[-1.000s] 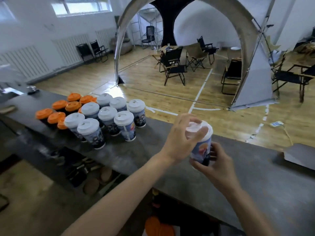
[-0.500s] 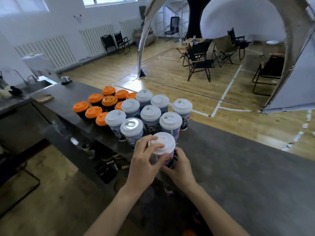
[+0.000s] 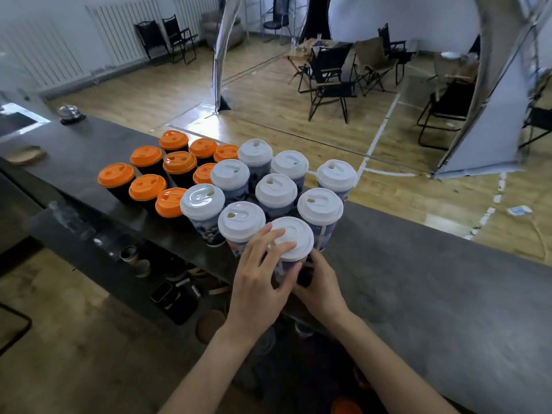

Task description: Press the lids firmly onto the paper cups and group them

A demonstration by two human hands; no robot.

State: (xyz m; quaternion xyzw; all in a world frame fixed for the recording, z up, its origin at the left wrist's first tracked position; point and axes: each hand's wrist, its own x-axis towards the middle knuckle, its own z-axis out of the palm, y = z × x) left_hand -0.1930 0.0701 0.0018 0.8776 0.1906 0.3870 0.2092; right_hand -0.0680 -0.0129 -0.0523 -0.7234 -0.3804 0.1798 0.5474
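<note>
A printed paper cup with a white lid (image 3: 294,239) stands on the dark counter (image 3: 418,282), at the near edge of a cluster of several white-lidded cups (image 3: 276,189). My left hand (image 3: 263,276) wraps around the cup from the left, its fingertips lying on the lid's rim. From the near right, my right hand (image 3: 321,282) grips the lower part of the cup, whose base is hidden behind both hands. Several dark cups with orange lids (image 3: 167,171) stand in a group just left of the white ones.
A silver call bell (image 3: 69,112) and a flat wooden piece (image 3: 25,155) sit at the counter's far left. A lower shelf (image 3: 167,282) under the counter holds small items. Beyond the counter is a wooden floor with folding chairs (image 3: 331,82).
Both hands carried the white-lidded cup left from the open stretch of counter and set it against the white-lidded cluster. The view swung left with them.
</note>
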